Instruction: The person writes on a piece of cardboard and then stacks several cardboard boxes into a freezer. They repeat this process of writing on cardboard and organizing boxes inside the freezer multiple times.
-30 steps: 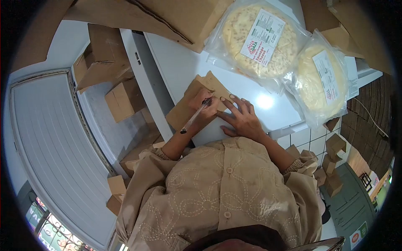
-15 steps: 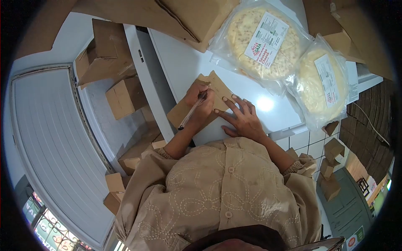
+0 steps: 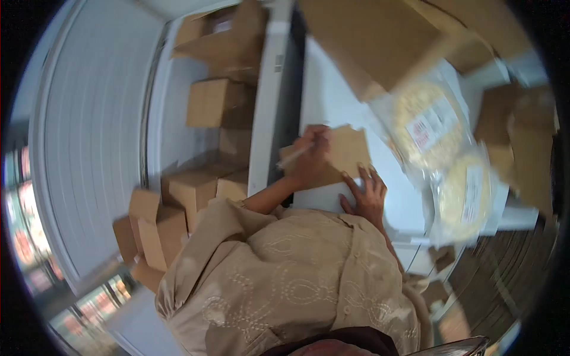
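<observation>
My left hand (image 3: pixel 313 160) is closed around a pen (image 3: pixel 294 156) over a piece of brown cardboard (image 3: pixel 349 148) with a torn top edge. Motion blur hides the pen's tip. At the cardboard's right corner, my right hand (image 3: pixel 369 197) lies with fingers apart, fingertips touching its edge. Both rest on a white surface (image 3: pixel 323 89). To the right lie two plastic-wrapped round pizzas, one with a white label (image 3: pixel 428 127) partly over its cheese-like top (image 3: pixel 418 101), the other (image 3: pixel 454 193) nearer me.
A large cardboard box (image 3: pixel 368 47) stands at the far side. On the left, several boxes (image 3: pixel 217 102) sit inside an open white chest beside a ribbed white lid (image 3: pixel 101 130). More cardboard (image 3: pixel 522 142) is at the right, above a brown stack (image 3: pixel 499 267).
The view has swung, so the cardboard, hands and pizzas appear shifted right and lower. My left hand still holds the pen over the cardboard; my right hand stays at its edge.
</observation>
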`<action>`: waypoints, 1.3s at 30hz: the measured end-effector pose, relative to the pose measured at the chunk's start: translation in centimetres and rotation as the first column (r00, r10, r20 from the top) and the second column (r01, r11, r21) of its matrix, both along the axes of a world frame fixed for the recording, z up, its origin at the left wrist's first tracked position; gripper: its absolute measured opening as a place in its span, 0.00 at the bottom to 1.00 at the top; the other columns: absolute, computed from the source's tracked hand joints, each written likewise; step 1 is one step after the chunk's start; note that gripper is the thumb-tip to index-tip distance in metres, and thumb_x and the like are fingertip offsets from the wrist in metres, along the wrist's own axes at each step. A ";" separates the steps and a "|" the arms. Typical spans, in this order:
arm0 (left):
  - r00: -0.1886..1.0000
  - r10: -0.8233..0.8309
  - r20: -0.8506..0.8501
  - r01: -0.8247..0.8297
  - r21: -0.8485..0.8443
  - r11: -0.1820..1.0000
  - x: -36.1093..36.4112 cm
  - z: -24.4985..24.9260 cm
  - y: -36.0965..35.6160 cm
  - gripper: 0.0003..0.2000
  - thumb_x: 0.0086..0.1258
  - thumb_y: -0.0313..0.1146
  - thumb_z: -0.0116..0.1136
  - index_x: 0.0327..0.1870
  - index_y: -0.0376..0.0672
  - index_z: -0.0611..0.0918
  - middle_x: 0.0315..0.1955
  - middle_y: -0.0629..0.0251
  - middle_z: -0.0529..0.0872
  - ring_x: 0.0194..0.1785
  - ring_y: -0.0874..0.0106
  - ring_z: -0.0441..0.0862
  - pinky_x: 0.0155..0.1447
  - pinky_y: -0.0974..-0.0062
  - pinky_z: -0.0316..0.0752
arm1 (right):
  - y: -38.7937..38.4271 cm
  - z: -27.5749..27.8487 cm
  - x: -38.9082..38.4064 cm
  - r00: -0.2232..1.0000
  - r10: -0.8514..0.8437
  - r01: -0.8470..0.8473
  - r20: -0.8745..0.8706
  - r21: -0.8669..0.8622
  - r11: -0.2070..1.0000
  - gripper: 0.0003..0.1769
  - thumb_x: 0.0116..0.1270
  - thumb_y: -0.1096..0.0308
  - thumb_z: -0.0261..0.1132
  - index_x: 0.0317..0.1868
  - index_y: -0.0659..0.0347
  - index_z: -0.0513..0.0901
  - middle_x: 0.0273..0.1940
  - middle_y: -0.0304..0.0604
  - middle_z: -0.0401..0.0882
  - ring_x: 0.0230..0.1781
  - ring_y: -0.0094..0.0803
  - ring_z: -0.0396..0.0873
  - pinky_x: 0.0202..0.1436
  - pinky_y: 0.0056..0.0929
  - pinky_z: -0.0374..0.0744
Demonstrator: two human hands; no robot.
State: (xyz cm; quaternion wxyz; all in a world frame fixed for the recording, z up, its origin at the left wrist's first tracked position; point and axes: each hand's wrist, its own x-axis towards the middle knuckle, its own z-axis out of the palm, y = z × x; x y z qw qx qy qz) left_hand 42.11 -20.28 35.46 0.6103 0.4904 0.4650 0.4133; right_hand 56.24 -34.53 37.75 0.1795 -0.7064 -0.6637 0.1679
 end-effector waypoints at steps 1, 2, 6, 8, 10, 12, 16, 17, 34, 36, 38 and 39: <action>0.999 -0.038 0.027 0.038 0.034 0.999 -0.6 -1.1 -0.9 0.06 0.71 0.32 0.53 0.43 0.40 0.77 0.30 0.69 0.79 0.34 0.83 0.74 0.39 0.82 0.73 | -0.1 -0.3 -0.3 0.997 0.079 -0.080 0.005 0.026 0.996 0.29 0.53 0.54 0.69 0.58 0.40 0.77 0.66 0.43 0.63 0.66 0.47 0.60 0.65 0.51 0.61; 0.995 -0.081 0.054 0.077 0.069 0.995 -1.3 -2.6 -1.7 0.08 0.72 0.34 0.54 0.45 0.41 0.78 0.30 0.68 0.79 0.36 0.82 0.75 0.41 0.81 0.73 | -0.3 -0.7 -0.6 0.999 0.021 -0.024 0.042 0.089 0.996 0.27 0.54 0.56 0.68 0.57 0.41 0.78 0.66 0.44 0.64 0.66 0.48 0.60 0.65 0.52 0.59; 0.935 0.028 -0.353 0.195 0.578 0.792 -1.7 -1.5 -3.8 0.07 0.66 0.30 0.58 0.42 0.38 0.80 0.34 0.62 0.82 0.42 0.70 0.79 0.45 0.73 0.75 | -0.8 -2.4 -0.3 0.992 -0.036 0.013 0.120 0.193 0.981 0.20 0.56 0.59 0.64 0.52 0.46 0.80 0.64 0.45 0.68 0.66 0.48 0.61 0.67 0.55 0.54; 0.897 0.160 -0.412 0.194 0.693 0.694 -1.4 -0.7 -4.1 0.07 0.63 0.28 0.60 0.40 0.38 0.80 0.35 0.60 0.82 0.44 0.64 0.79 0.47 0.69 0.75 | -1.0 -2.9 -0.5 0.980 -0.008 -0.036 0.196 0.220 0.975 0.19 0.57 0.59 0.63 0.51 0.47 0.80 0.64 0.44 0.68 0.66 0.49 0.61 0.67 0.55 0.54; 0.969 0.129 -0.211 0.091 0.789 0.608 -1.7 -0.7 -3.7 0.07 0.57 0.26 0.63 0.37 0.38 0.81 0.36 0.58 0.83 0.46 0.58 0.79 0.49 0.65 0.75 | -0.9 -2.4 -1.2 0.960 -0.021 -0.048 0.279 0.238 0.970 0.20 0.59 0.59 0.62 0.52 0.53 0.78 0.63 0.47 0.68 0.66 0.50 0.61 0.67 0.55 0.54; 0.973 0.171 -0.157 0.008 0.759 0.651 -1.7 -0.7 -3.9 0.08 0.57 0.26 0.63 0.37 0.38 0.81 0.36 0.58 0.83 0.46 0.58 0.78 0.50 0.64 0.74 | -0.7 -3.1 -0.5 0.971 0.040 -0.101 0.237 0.251 0.963 0.20 0.61 0.59 0.61 0.53 0.55 0.77 0.63 0.48 0.68 0.66 0.51 0.61 0.67 0.54 0.55; 0.975 0.212 -0.070 -0.089 0.747 0.659 -2.5 -0.9 -4.3 0.10 0.56 0.27 0.64 0.38 0.38 0.81 0.38 0.56 0.81 0.45 0.58 0.77 0.49 0.62 0.74 | -0.7 -3.9 -0.4 0.979 0.132 -0.174 0.157 0.300 0.938 0.21 0.63 0.61 0.59 0.54 0.64 0.74 0.62 0.55 0.67 0.65 0.53 0.62 0.66 0.51 0.58; 0.981 0.184 -0.053 -0.093 0.710 0.698 -2.7 -0.8 -4.4 0.09 0.57 0.27 0.64 0.39 0.38 0.80 0.38 0.55 0.80 0.45 0.58 0.77 0.49 0.62 0.73 | -0.7 -3.7 -0.7 0.985 0.137 -0.164 0.106 0.315 0.935 0.22 0.64 0.62 0.59 0.54 0.66 0.73 0.61 0.56 0.67 0.64 0.53 0.63 0.66 0.51 0.59; 0.993 0.118 -0.028 -0.070 0.659 0.749 -2.1 -1.0 -3.8 0.09 0.59 0.29 0.62 0.38 0.39 0.79 0.36 0.57 0.78 0.42 0.59 0.76 0.46 0.65 0.72 | -0.6 -2.9 -0.8 0.977 0.103 -0.150 0.184 0.262 0.953 0.23 0.62 0.65 0.60 0.55 0.70 0.71 0.62 0.58 0.65 0.62 0.56 0.65 0.64 0.48 0.62; 0.991 0.129 -0.022 -0.082 0.660 0.747 -1.9 -1.2 -3.8 0.09 0.59 0.28 0.62 0.38 0.39 0.78 0.36 0.57 0.78 0.42 0.59 0.76 0.46 0.65 0.72 | -0.5 -3.3 -0.4 0.979 0.106 -0.149 0.177 0.252 0.956 0.23 0.62 0.65 0.60 0.55 0.71 0.71 0.62 0.58 0.65 0.62 0.56 0.64 0.64 0.48 0.62; 0.988 0.155 -0.017 -0.104 0.666 0.738 -2.0 -0.9 -3.7 0.08 0.58 0.27 0.62 0.38 0.39 0.78 0.35 0.57 0.78 0.41 0.59 0.76 0.45 0.65 0.72 | -0.4 -3.0 -0.5 0.972 0.143 -0.188 0.186 0.251 0.950 0.22 0.62 0.67 0.60 0.54 0.72 0.70 0.61 0.59 0.64 0.62 0.57 0.64 0.63 0.48 0.63; 0.986 0.164 -0.024 -0.107 0.659 0.744 -2.1 -0.9 -3.7 0.08 0.58 0.27 0.62 0.38 0.39 0.78 0.35 0.57 0.78 0.41 0.59 0.76 0.45 0.65 0.72 | -0.3 -3.2 -0.4 0.972 0.153 -0.195 0.179 0.242 0.950 0.22 0.62 0.67 0.60 0.54 0.72 0.70 0.61 0.59 0.64 0.62 0.57 0.64 0.63 0.48 0.63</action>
